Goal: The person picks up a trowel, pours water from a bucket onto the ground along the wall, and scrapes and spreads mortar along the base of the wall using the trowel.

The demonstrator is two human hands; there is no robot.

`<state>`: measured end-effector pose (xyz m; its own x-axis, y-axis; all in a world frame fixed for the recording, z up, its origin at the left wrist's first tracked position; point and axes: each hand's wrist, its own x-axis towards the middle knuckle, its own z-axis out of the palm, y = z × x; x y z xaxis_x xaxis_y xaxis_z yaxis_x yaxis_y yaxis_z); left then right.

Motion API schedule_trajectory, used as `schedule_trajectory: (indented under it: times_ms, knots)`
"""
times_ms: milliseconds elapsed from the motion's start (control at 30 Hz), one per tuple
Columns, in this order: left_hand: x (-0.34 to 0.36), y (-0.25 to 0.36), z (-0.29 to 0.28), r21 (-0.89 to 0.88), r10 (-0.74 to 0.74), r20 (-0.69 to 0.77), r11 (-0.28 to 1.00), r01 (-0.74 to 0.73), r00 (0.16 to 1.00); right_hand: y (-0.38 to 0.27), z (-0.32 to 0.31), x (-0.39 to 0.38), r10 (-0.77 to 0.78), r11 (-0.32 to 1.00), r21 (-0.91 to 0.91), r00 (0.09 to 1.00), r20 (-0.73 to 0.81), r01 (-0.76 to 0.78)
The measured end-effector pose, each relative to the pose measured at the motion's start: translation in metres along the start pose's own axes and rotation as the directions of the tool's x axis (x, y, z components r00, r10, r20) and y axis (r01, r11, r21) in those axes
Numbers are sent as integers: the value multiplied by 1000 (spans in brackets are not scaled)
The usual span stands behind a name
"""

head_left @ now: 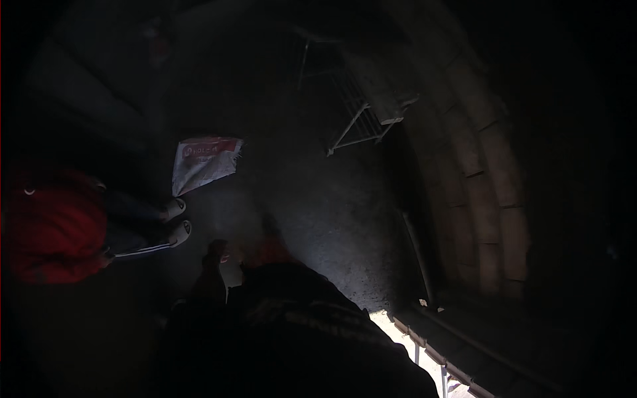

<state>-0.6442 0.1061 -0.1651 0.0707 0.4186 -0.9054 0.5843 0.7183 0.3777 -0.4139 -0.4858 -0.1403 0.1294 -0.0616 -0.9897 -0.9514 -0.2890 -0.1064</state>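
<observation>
The picture is very dark. What looks like my left hand (217, 251) shows low in the middle, at the end of a dark sleeve, in front of my body. Its fingers blur into shadow, so I cannot make out whether it grips anything. A dim reddish shape (269, 251) lies just right of it; its kind is unclear. My dark clothing fills the lower middle, and no right hand can be made out. Farther off, a white and red sack (207, 162) with a frayed edge lies flat on the grey floor (318, 205).
At the left stands another person in a red top (56, 229), dark trousers and light sandals (179, 233). A metal frame (361, 126) with a plank (379, 93) stands at the far right, beside a block wall (488, 199). Bright light enters at a lower-right opening (391, 325).
</observation>
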Motion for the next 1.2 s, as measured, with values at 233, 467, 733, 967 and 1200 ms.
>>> schedule_trajectory:
  times_ms: [233, 467, 733, 967, 1200]
  knots:
    - [-7, 100, -41, 242, -126, -17, 962, 127, 992, -171, 165, -71, -342, 919, 177, 935, -91, 353]
    - [40, 292, 31, -4, 120, 164, 993, -121, 979, -352, 260, -101, -673, 739, -75, 739, -33, 670]
    - [35, 400, 6, -36, 320, -100, 945, -325, 942, -440, 311, 53, -297, 877, -383, 954, 40, 289]
    - [27, 332, -43, -118, -214, -332, 976, 184, 919, -556, 458, 66, -328, 453, -822, 922, 205, 344]
    - [105, 395, -39, 84, -328, -150, 936, 342, 933, -688, 619, 24, -253, 501, -760, 910, 329, 414]
